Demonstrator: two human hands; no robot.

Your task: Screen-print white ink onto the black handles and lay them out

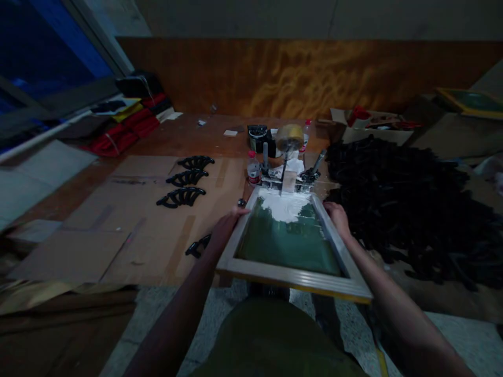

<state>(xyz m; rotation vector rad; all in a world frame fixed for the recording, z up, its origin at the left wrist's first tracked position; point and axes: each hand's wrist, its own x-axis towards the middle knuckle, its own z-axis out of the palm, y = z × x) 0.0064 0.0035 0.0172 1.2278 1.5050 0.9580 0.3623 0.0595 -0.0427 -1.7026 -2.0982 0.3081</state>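
Observation:
A screen printing frame (294,278) with pale wooden sides and green mesh (288,245) tilts up in front of me. Thick white ink (286,205) covers the far part of the mesh. My left hand (232,215) is closed at the frame's left side, its fingertips touching the edge and partly hidden. On the opposite side, my right hand (338,215) has its fingers curled against the edge. Metal hinge clamps (293,183) hold the far end. A squeegee (290,181) rests there, and a tape roll (290,137) sits above on a rod.
Black curved handles (181,197) lie in rows on cardboard (145,225) at left. A large heap of black pieces (401,199) is at right. A bottle (253,168) and a dark tub (258,138) stand behind. Red bundles (126,133) are stacked at far left.

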